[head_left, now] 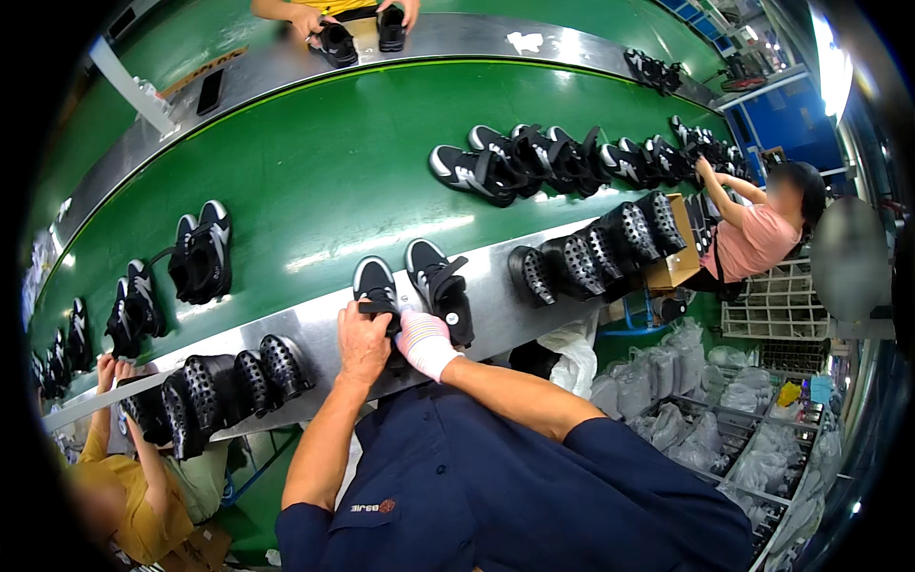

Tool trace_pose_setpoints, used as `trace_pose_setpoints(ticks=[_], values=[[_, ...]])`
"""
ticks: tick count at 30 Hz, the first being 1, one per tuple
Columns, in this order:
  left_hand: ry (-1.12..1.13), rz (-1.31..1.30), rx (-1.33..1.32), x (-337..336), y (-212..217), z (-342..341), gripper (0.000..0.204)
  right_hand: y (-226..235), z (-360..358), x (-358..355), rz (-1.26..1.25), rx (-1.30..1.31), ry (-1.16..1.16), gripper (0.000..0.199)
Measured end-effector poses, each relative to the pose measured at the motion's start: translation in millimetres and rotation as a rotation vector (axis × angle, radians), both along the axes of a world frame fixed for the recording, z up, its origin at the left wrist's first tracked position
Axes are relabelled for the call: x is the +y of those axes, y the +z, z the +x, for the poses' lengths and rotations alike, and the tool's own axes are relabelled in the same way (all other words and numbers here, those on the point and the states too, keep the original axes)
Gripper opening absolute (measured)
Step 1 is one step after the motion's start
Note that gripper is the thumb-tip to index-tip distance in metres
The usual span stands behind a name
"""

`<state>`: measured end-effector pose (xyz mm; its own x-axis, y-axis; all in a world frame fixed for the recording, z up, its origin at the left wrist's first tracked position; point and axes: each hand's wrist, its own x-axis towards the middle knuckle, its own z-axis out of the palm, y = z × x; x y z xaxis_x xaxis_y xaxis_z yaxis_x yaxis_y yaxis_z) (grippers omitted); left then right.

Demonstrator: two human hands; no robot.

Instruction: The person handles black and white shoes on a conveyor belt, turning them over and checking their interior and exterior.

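One black-and-grey shoe [373,277] lies between both hands; handling its strap [378,307] looks like the step in hand.
At the shoe's near end, the bare left hand [363,345] has fingers curled nearly together, apparently pinching the strap; at its right side, the gloved right hand [426,343] has gathered fingers, their grip hidden. The shoe rests toe-away on the steel ledge [320,329], a second shoe [437,276] just right of it. Next likely calls for steadying the shoe while guiding the strap.

One bare left hand [365,343], one gloved right hand [426,343], two shoes [434,272] at these hands, three co-workers [760,236], one flat dark phone [210,92]
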<state>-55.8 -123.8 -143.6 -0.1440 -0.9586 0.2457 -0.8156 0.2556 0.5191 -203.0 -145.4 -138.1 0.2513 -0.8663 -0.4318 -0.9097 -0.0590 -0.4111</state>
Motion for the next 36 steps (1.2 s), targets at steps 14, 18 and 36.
trace_pose_setpoints(ticks=[14,18,36], values=[[0.050,0.038,0.010,54,23,6,0.032,-8,3,3,0.239,-0.068,-0.105,0.031],[0.275,0.157,0.094,78,23,6,0.046,-4,4,11,0.290,-0.114,-0.148,0.034],[0.495,0.684,0.480,97,70,46,0.070,172,-23,-12,0.496,-0.581,0.333,0.044]])
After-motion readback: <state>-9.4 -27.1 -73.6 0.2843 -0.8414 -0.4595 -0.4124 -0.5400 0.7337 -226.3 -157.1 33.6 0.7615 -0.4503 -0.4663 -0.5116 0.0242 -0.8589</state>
